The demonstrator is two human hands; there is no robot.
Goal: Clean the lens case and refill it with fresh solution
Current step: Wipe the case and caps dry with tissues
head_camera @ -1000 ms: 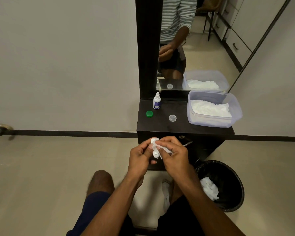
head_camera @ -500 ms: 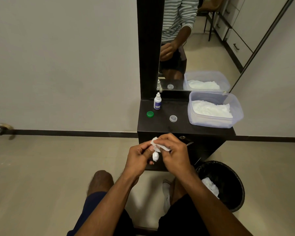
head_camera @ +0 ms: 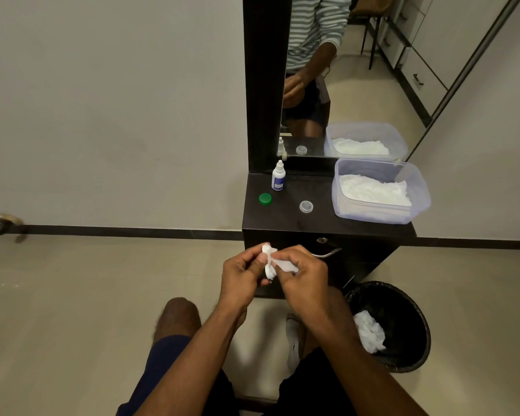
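Right of the solution bottle (head_camera: 278,176), a clear tub (head_camera: 382,213) holds tissues; the bin (head_camera: 403,298) below holds one (crumpled). Left hand (head_camera: 241,282) and right hand (head_camera: 303,280) pinch tissue (head_camera: 270,262) together, lens case hidden inside

Plain pale wall (head_camera: 108,109) meets a beige tiled floor (head_camera: 72,310) at a dark skirting strip; a dark-framed mirror (head_camera: 342,85) stands above the dark table (head_camera: 285,217).

On the dark cabinet top (head_camera: 321,220): one solution bottle (head_camera: 278,177), one green cap (head_camera: 265,199), one clear cap (head_camera: 306,206), one plastic tub (head_camera: 380,216) of tissues. Below its right end: one black bin (head_camera: 403,298).
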